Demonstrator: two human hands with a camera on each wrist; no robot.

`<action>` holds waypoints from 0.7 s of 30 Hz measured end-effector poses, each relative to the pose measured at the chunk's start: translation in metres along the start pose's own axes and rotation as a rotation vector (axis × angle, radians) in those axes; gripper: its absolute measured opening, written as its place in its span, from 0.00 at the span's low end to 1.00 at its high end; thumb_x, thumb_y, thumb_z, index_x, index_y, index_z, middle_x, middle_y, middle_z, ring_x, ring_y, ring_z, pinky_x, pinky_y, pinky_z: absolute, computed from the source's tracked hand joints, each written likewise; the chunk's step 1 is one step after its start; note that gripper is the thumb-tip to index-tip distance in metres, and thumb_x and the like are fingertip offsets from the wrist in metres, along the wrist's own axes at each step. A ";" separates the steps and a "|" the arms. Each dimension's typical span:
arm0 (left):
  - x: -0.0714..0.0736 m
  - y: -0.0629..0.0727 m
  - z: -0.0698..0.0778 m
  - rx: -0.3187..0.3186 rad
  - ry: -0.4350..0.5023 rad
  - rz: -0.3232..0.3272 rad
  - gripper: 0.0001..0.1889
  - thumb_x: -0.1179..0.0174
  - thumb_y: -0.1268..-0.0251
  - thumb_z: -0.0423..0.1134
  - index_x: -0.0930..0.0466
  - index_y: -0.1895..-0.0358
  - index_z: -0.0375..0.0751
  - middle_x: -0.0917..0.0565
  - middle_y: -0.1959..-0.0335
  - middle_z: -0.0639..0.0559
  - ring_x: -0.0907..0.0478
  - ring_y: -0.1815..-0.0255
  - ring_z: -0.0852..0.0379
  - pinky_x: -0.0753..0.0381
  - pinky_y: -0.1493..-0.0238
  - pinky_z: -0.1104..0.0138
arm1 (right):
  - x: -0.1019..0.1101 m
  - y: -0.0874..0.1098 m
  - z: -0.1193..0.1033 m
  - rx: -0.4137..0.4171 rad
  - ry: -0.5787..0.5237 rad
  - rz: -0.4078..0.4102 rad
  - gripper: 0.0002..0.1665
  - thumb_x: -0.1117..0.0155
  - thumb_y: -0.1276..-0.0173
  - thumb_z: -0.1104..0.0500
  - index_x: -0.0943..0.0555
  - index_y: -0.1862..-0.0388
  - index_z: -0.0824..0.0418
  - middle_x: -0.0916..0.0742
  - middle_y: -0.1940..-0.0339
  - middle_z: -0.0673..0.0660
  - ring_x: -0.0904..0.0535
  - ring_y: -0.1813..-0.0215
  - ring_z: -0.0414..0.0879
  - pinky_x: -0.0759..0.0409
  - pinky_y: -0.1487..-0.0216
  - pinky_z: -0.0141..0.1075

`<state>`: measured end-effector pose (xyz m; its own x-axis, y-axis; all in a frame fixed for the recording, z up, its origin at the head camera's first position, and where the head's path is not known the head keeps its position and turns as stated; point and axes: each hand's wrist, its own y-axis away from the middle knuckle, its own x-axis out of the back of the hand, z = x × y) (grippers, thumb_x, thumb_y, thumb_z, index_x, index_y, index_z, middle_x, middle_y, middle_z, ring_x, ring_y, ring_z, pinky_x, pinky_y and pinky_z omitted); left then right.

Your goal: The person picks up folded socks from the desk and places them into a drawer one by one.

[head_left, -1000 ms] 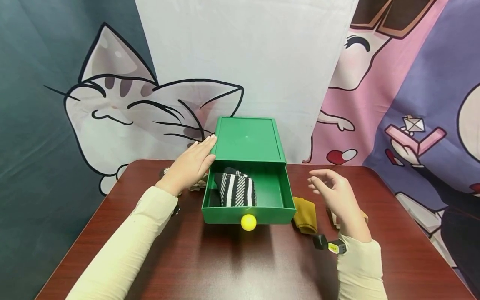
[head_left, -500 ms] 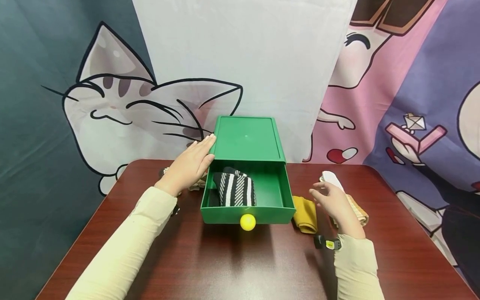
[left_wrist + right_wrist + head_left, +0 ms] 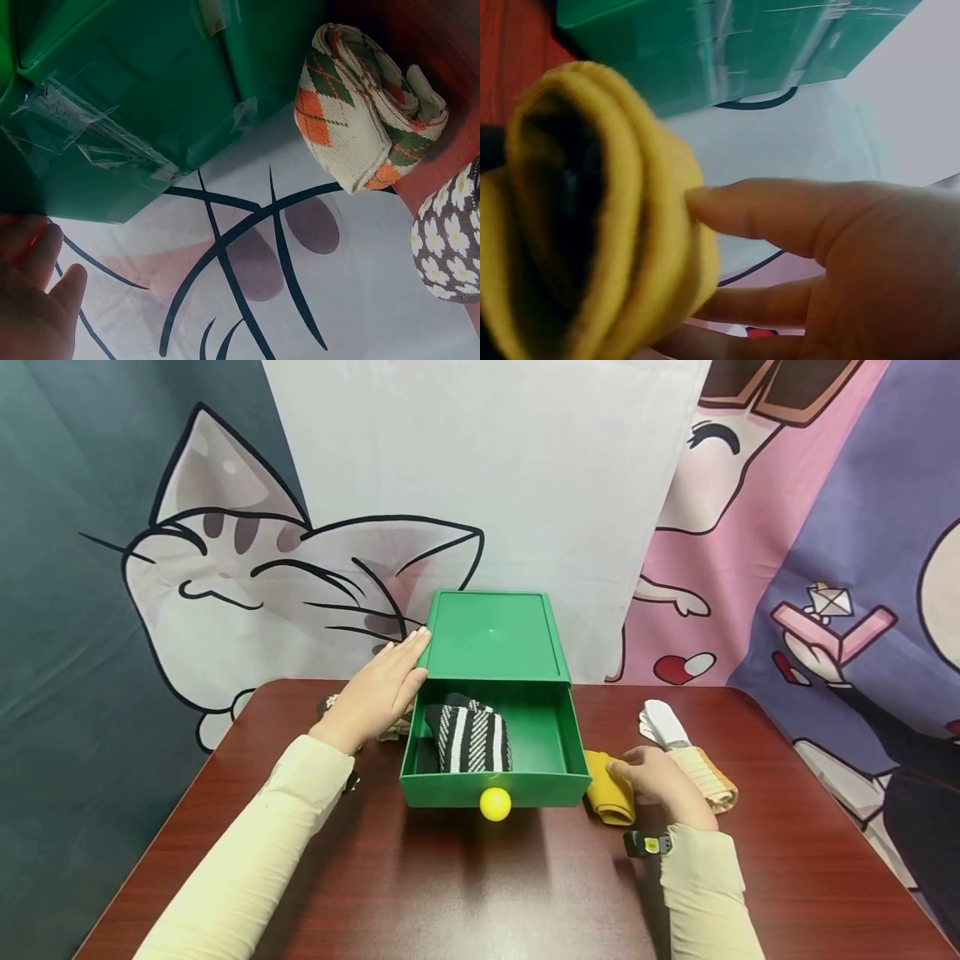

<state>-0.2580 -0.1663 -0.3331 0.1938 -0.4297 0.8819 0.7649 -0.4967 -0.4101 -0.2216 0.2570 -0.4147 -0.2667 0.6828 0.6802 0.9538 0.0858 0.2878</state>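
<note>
A green box stands with its drawer pulled out, a yellow knob on the front. Inside, a black-and-white patterned pair of socks lies folded at the left. My left hand rests with straight fingers against the box's upper left side. My right hand is at a folded yellow pair of socks right of the drawer. In the right wrist view, the thumb touches the yellow socks while other fingertips pass behind them.
White-and-tan folded socks lie right of my right hand. Argyle socks and brown flowered socks sit left of the box. The brown table ends at a printed cloth backdrop.
My right hand has moved down and slightly left onto the yellow socks, revealing the white-and-tan socks. My left hand stays at the box.
</note>
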 end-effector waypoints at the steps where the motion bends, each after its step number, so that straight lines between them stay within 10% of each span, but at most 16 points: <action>1: 0.000 0.000 0.000 0.000 0.000 0.001 0.30 0.57 0.16 0.44 0.47 0.20 0.32 0.42 0.20 0.41 0.46 0.19 0.46 0.51 0.19 0.51 | 0.000 0.000 0.000 -0.007 -0.014 -0.003 0.36 0.39 0.25 0.52 0.31 0.36 0.83 0.20 0.45 0.77 0.17 0.51 0.62 0.12 0.55 0.50; 11: 0.001 0.000 0.001 0.004 0.001 -0.001 0.30 0.57 0.16 0.44 0.47 0.20 0.32 0.42 0.20 0.40 0.46 0.19 0.45 0.53 0.19 0.53 | -0.007 -0.001 -0.001 -0.017 -0.130 -0.044 0.41 0.32 0.30 0.51 0.33 0.36 0.83 0.20 0.44 0.74 0.16 0.52 0.57 0.13 0.50 0.51; 21: 0.002 0.000 0.001 0.009 0.005 -0.009 0.30 0.58 0.16 0.45 0.47 0.20 0.33 0.42 0.20 0.41 0.46 0.19 0.47 0.52 0.19 0.53 | -0.017 -0.004 -0.002 -0.014 -0.150 -0.020 0.16 0.31 0.35 0.56 0.22 0.64 0.70 0.18 0.72 0.55 0.21 0.71 0.44 0.17 0.69 0.35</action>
<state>-0.2574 -0.1659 -0.3313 0.1839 -0.4296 0.8841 0.7721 -0.4935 -0.4004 -0.2212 0.2434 -0.4257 -0.2606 0.7819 0.5663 0.9463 0.0907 0.3103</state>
